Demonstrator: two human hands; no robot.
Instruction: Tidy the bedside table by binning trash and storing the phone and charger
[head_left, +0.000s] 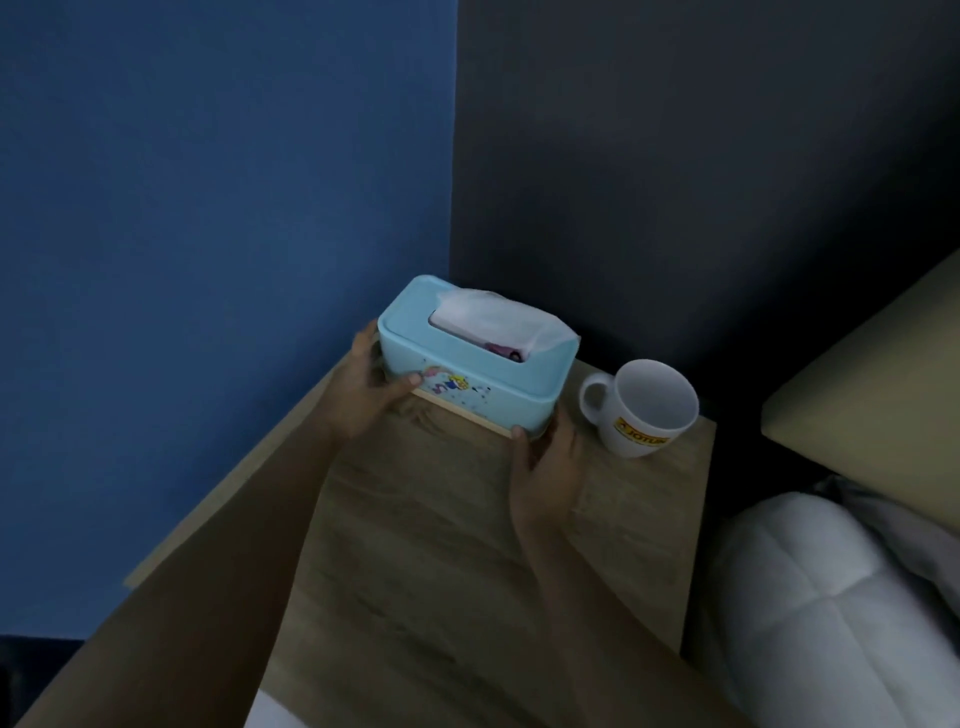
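Hands gripped the tissue box (470, 364) at both ends: the left hand (371, 387) wrapped its far-left end, the right hand (545, 460) cupped its near-right corner. The box sat at the back of the wooden surface (467, 545), close to the corner of the walls, with a white mug (641, 408) just beside it on the right. No phone, charger or trash showed anywhere on the surface, so the binning and storing looked finished, and this seemed a last straightening step. Next would likely come squaring the box against the wall, clear of the mug, then letting go.
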